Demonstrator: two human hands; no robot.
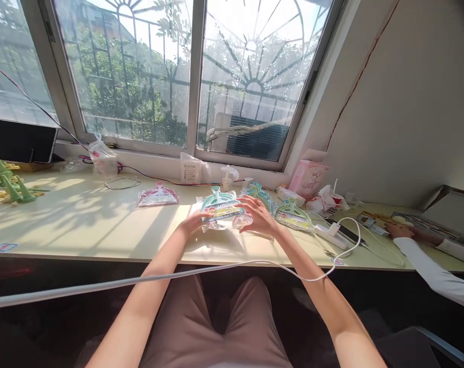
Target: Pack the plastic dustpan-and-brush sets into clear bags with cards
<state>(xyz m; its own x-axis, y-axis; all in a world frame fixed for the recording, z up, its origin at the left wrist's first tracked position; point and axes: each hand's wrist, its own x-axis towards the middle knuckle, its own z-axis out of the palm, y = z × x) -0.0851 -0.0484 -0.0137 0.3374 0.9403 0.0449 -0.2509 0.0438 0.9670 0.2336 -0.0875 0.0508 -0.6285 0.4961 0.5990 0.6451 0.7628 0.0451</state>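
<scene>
A dustpan and brush set [220,207] in clear plastic, with a green dustpan and a dark-bristled brush, is in front of me over the table. My left hand [193,222] grips its lower left edge, thumb and fingers closed on the wrapping. On the right side, my right hand [258,217] curves over the wrapping, fingers bent and thumb below; a pinkish part shows between them. Just behind that hand is a blue-green wrapped set [257,191], partly hidden. Another green wrapped set [292,215] rests to the right, and a pink one [159,194] lies to the left.
A white cable [140,279] crosses low before my arms to a power strip [331,236]. A dark phone [345,231], a pink box [307,176] and tissues [327,199] are on the right. Farther right, a co-worker's hands [398,230] work. Green plastic parts [12,184] stand left.
</scene>
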